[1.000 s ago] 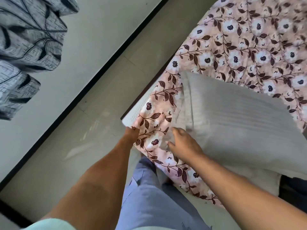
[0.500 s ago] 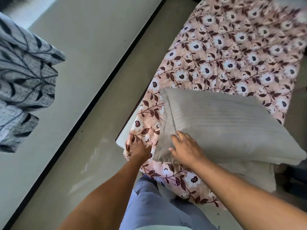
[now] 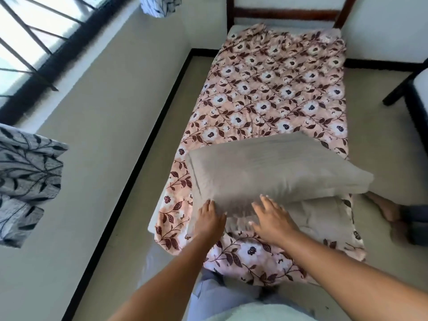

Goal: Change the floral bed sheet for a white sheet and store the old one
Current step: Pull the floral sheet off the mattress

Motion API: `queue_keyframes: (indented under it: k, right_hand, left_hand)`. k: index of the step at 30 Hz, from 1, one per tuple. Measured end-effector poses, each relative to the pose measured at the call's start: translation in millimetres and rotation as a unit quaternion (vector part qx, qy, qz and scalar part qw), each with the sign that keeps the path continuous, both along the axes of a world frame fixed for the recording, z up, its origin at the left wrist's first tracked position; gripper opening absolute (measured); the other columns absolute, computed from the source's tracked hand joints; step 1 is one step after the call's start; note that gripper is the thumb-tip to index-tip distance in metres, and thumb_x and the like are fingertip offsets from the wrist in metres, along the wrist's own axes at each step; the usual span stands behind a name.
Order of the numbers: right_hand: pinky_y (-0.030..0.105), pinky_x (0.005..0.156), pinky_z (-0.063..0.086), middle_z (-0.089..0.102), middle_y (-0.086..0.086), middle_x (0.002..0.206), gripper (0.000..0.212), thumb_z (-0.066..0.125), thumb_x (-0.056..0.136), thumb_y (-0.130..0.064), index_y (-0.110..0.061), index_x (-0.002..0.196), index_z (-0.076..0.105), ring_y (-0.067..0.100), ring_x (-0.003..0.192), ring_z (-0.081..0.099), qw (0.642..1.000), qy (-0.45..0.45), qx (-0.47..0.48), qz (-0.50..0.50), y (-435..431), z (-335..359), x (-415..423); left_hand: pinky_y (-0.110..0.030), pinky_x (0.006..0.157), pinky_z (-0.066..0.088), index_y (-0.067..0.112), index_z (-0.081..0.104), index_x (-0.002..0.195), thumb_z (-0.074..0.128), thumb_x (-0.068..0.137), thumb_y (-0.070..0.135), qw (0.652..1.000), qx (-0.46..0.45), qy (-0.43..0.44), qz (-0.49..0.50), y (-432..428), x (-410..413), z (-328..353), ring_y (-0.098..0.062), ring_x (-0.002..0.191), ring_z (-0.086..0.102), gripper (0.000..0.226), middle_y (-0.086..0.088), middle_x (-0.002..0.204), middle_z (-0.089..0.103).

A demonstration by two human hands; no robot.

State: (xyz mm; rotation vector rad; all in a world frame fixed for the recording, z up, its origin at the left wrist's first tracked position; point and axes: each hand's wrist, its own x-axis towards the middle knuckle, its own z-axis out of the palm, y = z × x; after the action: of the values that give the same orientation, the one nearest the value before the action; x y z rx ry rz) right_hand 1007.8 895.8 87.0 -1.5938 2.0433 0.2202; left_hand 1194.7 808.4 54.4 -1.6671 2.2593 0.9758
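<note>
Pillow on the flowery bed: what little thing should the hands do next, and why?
Probably grip the grey pillow by its near edge and lift it off. It lies on the floral sheet, stacked on a second pillow, so the sheet cannot come free yet. The left hand and right hand are open right at that edge.

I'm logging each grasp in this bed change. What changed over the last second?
The left hand let go of the sheet corner and moved right to the near edge of the pillow, fingers straight. The right hand stays at that edge, fingers now spread. The pillow stayed where it lay, and the sheet is still spread over the bed.
</note>
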Motion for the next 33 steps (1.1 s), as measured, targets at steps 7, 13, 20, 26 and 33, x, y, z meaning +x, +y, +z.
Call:
queue_keyframes:
  k: [7, 13, 20, 26, 33]
  right_hand:
    - [0.051, 0.124, 0.011, -0.002, 0.017, 0.169, 0.074, 0.044, 0.101, -0.055, -0.021, 0.161, 0.017, 0.035, 0.156, 0.002, 0.998, 0.01, 0.022, -0.05, 86.6, -1.5, -59.3]
    - [0.051, 0.125, 0.008, -0.006, 0.018, 0.169, 0.08, 0.037, 0.1, -0.064, -0.021, 0.162, 0.01, 0.035, 0.156, -0.002, 0.996, 0.018, 0.017, -0.084, 129.0, 2.9, -76.4]
    - [0.051, 0.124, 0.012, 0.0, 0.017, 0.17, 0.08, 0.033, 0.099, -0.069, -0.024, 0.162, 0.013, 0.033, 0.157, 0.002, 0.992, 0.031, 0.013, -0.125, 148.1, 7.8, -69.5]
    - [0.052, 0.123, 0.013, 0.005, 0.016, 0.169, 0.079, 0.033, 0.097, -0.07, -0.023, 0.16, 0.02, 0.033, 0.157, 0.004, 0.99, 0.032, 0.008, -0.137, 157.3, 9.7, -61.7]
    - [0.051, 0.123, 0.012, 0.004, 0.015, 0.169, 0.079, 0.037, 0.096, -0.068, -0.024, 0.159, 0.022, 0.031, 0.157, 0.003, 0.991, 0.032, 0.002, -0.129, 174.1, 17.5, -68.4]
  left_hand:
    - [-0.041, 0.124, 0.009, 0.011, 0.006, 0.159, 0.037, 0.103, 0.054, 0.993, -0.008, -0.047, -0.108, 65.7, -53.1, 6.7, -0.029, 0.154, 0.004, 0.077, -0.008, 0.168, 0.0]
    - [-0.043, 0.124, 0.008, 0.01, 0.006, 0.16, 0.038, 0.102, 0.054, 0.983, -0.022, -0.04, -0.179, 88.2, -75.8, 16.1, -0.028, 0.154, -0.001, 0.079, -0.007, 0.168, -0.003]
    - [-0.045, 0.125, 0.005, 0.011, 0.005, 0.16, 0.033, 0.101, 0.06, 0.978, -0.016, -0.033, -0.205, 91.9, -84.3, 7.2, -0.031, 0.154, -0.004, 0.081, -0.009, 0.168, -0.004]
    - [-0.043, 0.125, 0.004, 0.008, 0.01, 0.159, 0.031, 0.102, 0.058, 0.982, 0.006, -0.006, -0.189, 108.9, -89.1, -0.9, -0.032, 0.154, 0.0, 0.078, -0.015, 0.167, 0.0]
    - [-0.045, 0.125, 0.007, 0.007, 0.013, 0.157, 0.03, 0.103, 0.057, 0.983, 0.017, -0.01, -0.182, 128.7, -96.5, -5.2, -0.033, 0.154, 0.002, 0.075, -0.017, 0.167, 0.004]
